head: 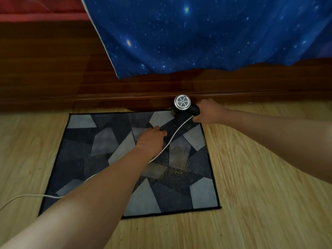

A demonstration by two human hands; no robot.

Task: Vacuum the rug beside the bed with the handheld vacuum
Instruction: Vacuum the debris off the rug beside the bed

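Fingers of the right hand clasp the vacuum at the rug's one-o'clock corner; the left hand rests on it, relaxed. Sweeping step; next, pull toward the five-o'clock crumbs.

Ahead of you a deep blue sheet printed with stars and galaxies hangs over a dark brown wooden panel, its wavy hem ending partway down it. At your upper left, red fabric lies above the panel. Pale wood-grain flooring spreads below, with a few dark specks

Right hand on vacuum, left hand — perhaps flat — on rug
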